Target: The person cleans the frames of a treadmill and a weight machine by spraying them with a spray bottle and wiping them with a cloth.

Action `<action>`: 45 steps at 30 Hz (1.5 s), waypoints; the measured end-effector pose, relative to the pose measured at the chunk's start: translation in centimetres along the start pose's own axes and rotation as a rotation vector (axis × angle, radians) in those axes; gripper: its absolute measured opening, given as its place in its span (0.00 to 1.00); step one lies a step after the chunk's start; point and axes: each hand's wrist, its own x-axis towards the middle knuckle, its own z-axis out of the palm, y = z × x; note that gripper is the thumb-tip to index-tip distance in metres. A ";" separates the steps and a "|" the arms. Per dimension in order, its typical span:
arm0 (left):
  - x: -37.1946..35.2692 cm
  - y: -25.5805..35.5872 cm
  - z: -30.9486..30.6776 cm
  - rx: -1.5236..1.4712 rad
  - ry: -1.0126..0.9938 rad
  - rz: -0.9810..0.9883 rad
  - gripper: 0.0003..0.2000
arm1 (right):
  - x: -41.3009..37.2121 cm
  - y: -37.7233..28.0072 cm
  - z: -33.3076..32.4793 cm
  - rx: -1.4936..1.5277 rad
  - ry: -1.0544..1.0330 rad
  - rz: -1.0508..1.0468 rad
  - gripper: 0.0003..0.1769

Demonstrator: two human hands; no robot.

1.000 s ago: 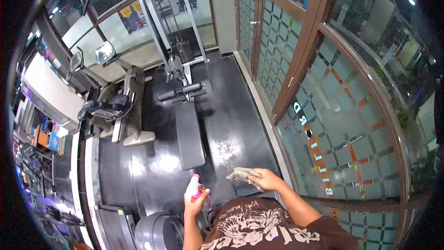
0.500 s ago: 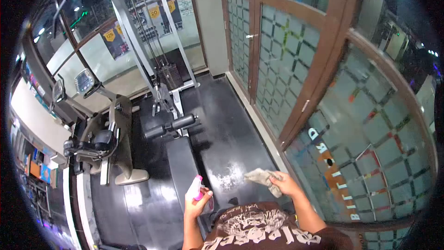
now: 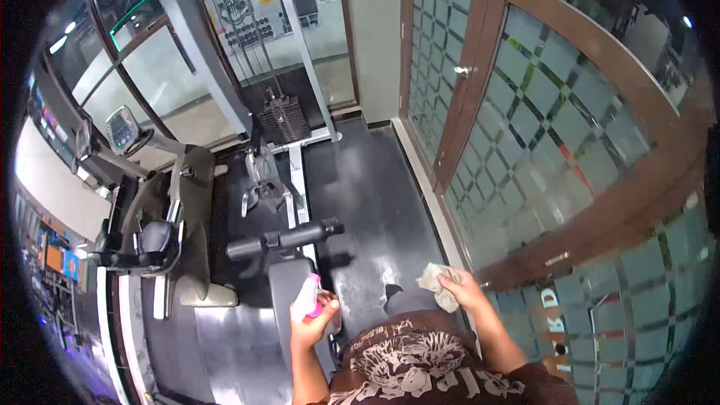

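Observation:
My left hand point(image 3: 313, 324) is closed around a spray bottle with a pink and white head point(image 3: 305, 301), held upright above the end of a black padded bench point(image 3: 288, 276). On the other side, my right hand point(image 3: 466, 291) grips a crumpled beige cloth point(image 3: 436, 279) over the dark floor, near the glass partition. Both hands are in front of my dark printed shirt point(image 3: 409, 356). The lower part of the bottle is partly hidden by my left fingers.
A cable machine with a weight stack point(image 3: 283, 118) and padded rollers point(image 3: 289, 237) stands ahead. To the left is an exercise bike point(image 3: 196, 195). Brown-framed patterned glass panels point(image 3: 555, 116) line the right side, above a pale floor ledge point(image 3: 421, 180).
The view has shifted forward, so the cable machine and glass panels are closer. The cloth hangs more bunched and nearer the ledge. Both hands keep their holds.

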 end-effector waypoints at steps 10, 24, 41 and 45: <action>19.9 -2.7 5.6 -0.053 0.040 0.061 0.09 | 22.1 -16.8 -0.4 -0.184 -0.070 -0.263 0.22; 49.2 -2.2 8.1 -0.024 -0.021 0.104 0.08 | 49.7 -27.0 1.1 -0.196 -0.168 -0.304 0.19; 75.2 0.8 10.6 0.077 0.109 0.317 0.10 | 83.2 -43.0 8.5 0.061 -0.209 -0.456 0.15; 80.6 1.5 11.5 0.066 0.213 0.328 0.08 | 87.8 -50.6 10.3 0.063 -0.251 -0.465 0.16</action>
